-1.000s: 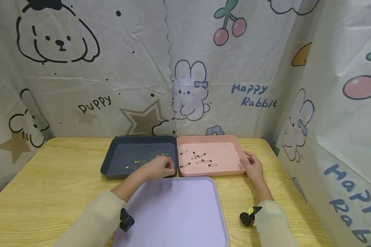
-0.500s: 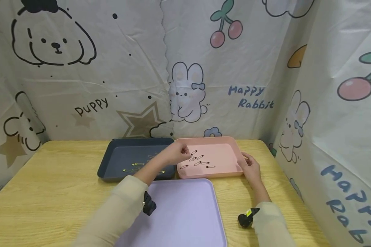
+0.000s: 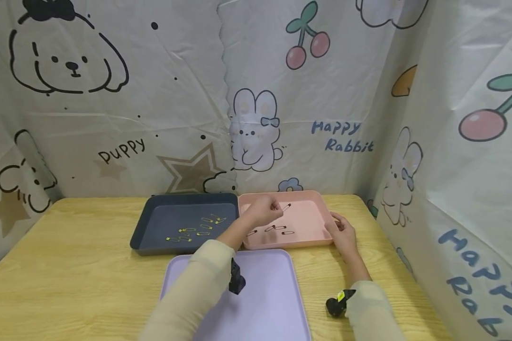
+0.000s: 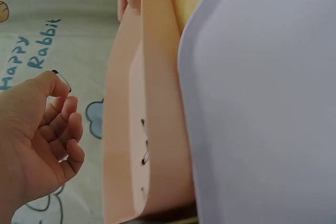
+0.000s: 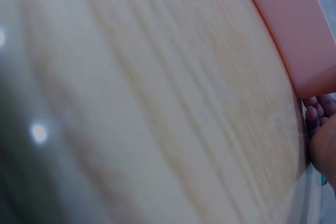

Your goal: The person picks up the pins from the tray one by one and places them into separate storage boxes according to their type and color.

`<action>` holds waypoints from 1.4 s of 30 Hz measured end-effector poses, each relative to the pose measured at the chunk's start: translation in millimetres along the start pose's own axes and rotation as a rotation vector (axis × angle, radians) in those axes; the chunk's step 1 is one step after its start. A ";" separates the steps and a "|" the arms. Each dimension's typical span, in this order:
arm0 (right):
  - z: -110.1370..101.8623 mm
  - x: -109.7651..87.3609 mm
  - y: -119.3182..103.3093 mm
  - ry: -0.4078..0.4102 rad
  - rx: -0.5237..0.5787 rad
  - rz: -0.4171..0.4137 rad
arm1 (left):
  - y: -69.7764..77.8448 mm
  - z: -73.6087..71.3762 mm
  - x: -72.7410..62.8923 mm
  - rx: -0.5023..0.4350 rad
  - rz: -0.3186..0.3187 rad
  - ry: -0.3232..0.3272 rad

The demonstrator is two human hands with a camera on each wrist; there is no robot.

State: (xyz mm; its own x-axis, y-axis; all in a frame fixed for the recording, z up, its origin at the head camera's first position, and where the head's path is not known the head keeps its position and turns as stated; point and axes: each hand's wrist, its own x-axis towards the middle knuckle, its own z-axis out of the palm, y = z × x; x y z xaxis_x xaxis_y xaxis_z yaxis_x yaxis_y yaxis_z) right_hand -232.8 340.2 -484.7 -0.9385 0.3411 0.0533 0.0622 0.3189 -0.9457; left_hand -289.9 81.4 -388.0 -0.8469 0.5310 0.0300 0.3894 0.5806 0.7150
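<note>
My left hand (image 3: 262, 211) is over the pink tray (image 3: 315, 201), pinching a black safety pin (image 4: 63, 81) between thumb and index finger. In the left wrist view its other fingers are loosely curled. Several black safety pins (image 3: 288, 232) lie in the pink tray, some hidden behind this hand. My right hand (image 3: 343, 234) grips the tray's right side, the thumb at the rim and the fingers along the outside. Beside it on the left, the dark blue tray (image 3: 160, 218) holds several yellow safety pins (image 3: 203, 233).
A flat lilac tray (image 3: 269, 293) lies in front of the two smaller trays, partly under my left forearm. All stand on a wooden table (image 3: 77, 265). A printed curtain (image 3: 187, 94) hangs behind and along the right side.
My left hand has moved right, from the dark blue tray's right edge to over the pink tray, carrying the safety pin. My right hand keeps its grip on the pink tray.
</note>
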 end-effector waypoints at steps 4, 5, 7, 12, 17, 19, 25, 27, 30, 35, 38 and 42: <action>0.9 -0.4 0.8 0.006 -0.021 0.005 | 1.0 12.0 5.4 -0.032 -0.023 0.022; 1.0 -0.5 0.5 0.009 -0.023 0.006 | 1.3 14.5 6.5 -0.040 -0.029 0.022; 0.9 -0.8 -0.2 0.016 -0.025 0.006 | 1.7 19.2 8.8 -0.044 -0.033 0.027; 0.7 -1.6 -1.6 0.027 -0.021 -0.010 | 0.0 28.9 11.9 -0.022 -0.064 0.036; 0.0 -2.6 -2.4 0.026 -0.019 -0.015 | -2.6 37.3 12.2 -0.021 -0.121 0.040; 0.0 -2.1 -2.2 0.023 -0.015 -0.009 | -3.4 40.5 11.7 -0.033 -0.140 0.042; 1.4 0.3 0.1 0.018 -0.025 0.011 | -5.7 50.2 10.8 -0.063 -0.178 0.040; 1.8 0.6 0.7 0.017 -0.030 0.016 | -7.4 53.3 10.9 -0.084 -0.185 0.038; 2.2 0.2 -0.3 0.013 -0.023 0.016 | -11.0 57.0 11.9 -0.111 -0.185 0.039; 3.2 -0.5 -1.3 0.018 -0.008 0.004 | -15.9 60.7 12.3 -0.085 -0.166 0.056; 3.3 -0.1 -0.7 0.032 -0.016 -0.007 | -17.0 62.6 12.2 -0.074 -0.176 0.068; 2.7 0.3 -1.4 0.040 -0.022 -0.014 | -19.1 65.8 13.0 -0.054 -0.200 0.073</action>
State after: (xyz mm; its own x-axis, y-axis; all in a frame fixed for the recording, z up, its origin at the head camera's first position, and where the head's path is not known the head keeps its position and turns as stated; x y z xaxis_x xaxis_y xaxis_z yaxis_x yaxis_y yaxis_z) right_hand -234.1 337.5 -484.2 -0.9253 0.3708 0.0800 0.0565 0.3432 -0.9376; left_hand -284.5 117.8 -447.2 -0.9301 0.3612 -0.0670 0.1926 0.6347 0.7484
